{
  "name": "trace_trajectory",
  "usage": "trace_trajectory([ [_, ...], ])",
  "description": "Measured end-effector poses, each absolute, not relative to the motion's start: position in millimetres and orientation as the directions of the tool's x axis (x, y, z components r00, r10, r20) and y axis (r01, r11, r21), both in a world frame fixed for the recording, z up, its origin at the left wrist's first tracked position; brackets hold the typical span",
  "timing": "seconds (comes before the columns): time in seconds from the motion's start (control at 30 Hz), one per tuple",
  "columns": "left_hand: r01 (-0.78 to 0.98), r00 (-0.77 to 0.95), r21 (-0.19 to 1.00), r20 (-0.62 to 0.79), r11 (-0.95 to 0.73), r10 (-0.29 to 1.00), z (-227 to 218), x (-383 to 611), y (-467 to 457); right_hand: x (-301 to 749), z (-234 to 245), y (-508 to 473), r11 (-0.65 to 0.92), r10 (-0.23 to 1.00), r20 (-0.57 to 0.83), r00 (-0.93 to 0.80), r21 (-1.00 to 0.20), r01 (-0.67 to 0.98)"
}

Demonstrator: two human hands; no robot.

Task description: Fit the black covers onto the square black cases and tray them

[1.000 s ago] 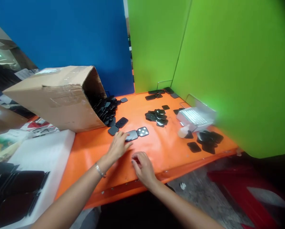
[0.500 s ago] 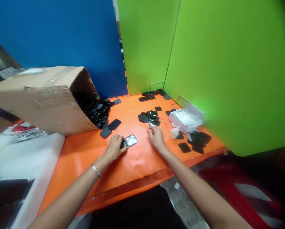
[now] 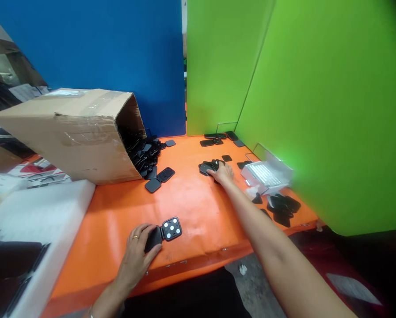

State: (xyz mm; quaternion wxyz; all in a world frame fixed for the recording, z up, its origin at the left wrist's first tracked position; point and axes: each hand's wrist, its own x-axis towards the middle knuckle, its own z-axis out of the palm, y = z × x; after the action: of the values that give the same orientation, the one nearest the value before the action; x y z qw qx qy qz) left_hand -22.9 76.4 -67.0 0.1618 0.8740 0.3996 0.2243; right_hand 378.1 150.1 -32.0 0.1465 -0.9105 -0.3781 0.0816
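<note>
Left hand [image 3: 135,256] near front worktop [image 3: 198,207] edge, fingers pressed on black hinged piece [image 3: 163,233], four pale dots; right hand [image 3: 222,173] fingers closing on black pile [image 3: 207,167]; bare orange between.

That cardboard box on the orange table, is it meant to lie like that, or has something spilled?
The cardboard box lies tipped on its side, and black parts have slid out of its open mouth onto the orange table. More lie scattered near the right hand. Whether that is deliberate cannot be told.
</note>
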Motion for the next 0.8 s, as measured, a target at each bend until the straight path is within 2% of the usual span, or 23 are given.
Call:
trace_trajectory([
  [0.37, 0.622, 0.485, 0.543, 0.298, -0.564, 0.822, -68.4, -20.4, 72.8, 379.4, -17.3, 153.5, -0.563, 0.825, -0.067, 0.561, -0.168, 0.809],
  [0.63, 0.604, 0.491, 0.551, 0.313, -0.576, 0.813, -69.2, -20.8, 72.7, 370.6, -15.1, 120.8, -0.465, 0.884, -0.001, 0.468, -0.115, 0.878],
  [0.8, 0.595, 0.495, 0.545, 0.331, -0.59, 0.804, -71.5, -20.9, 74.7, 344.8, -29.2, 77.0, -0.341, 0.936, 0.055, 0.348, -0.108, 0.934],
])
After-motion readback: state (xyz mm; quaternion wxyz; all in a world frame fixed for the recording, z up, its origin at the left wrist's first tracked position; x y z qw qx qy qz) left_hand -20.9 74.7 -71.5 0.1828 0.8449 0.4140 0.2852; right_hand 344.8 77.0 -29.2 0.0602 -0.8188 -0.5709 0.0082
